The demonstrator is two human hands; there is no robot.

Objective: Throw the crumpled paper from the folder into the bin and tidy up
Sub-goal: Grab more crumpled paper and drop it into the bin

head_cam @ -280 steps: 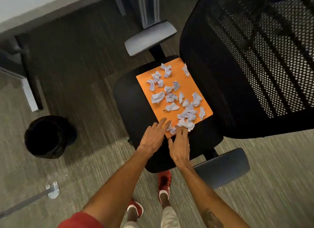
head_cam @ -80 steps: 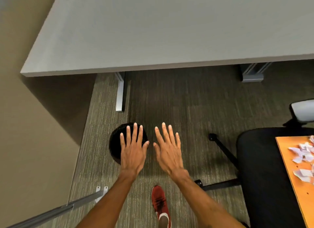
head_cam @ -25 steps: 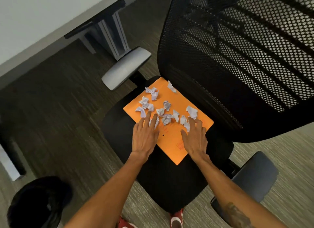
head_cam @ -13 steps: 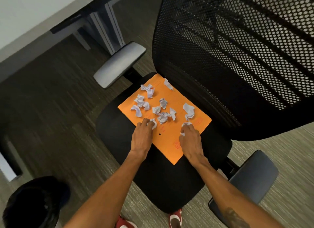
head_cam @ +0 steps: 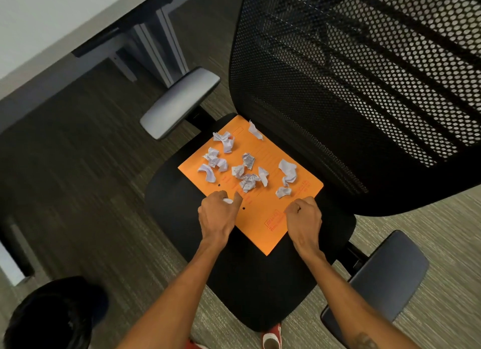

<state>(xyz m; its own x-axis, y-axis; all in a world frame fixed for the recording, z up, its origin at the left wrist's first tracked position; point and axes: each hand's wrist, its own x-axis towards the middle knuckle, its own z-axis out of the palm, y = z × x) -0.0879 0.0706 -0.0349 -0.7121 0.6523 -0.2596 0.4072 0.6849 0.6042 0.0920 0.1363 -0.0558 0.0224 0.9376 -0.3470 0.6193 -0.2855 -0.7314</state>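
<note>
My left hand (head_cam: 217, 216) curls round a paper scrap (head_cam: 228, 200) at the near-left edge of the orange folder (head_cam: 263, 231). My right hand (head_cam: 303, 217) is fisted over its right edge; I cannot tell whether it holds anything. The other scraps (head_cam: 248, 182) litter the folder's far half on the chair seat (head_cam: 250, 291). The bin (head_cam: 52, 320) stands across open carpet (head_cam: 104, 192), lower left.

Grey-brown striped carpet (head_cam: 78, 192). Black office chair (head_cam: 255, 291), mesh back (head_cam: 338, 88), two padded armrests (head_cam: 179, 101). White desk (head_cam: 52, 18) upper left on grey metal leg (head_cam: 161, 44).
</note>
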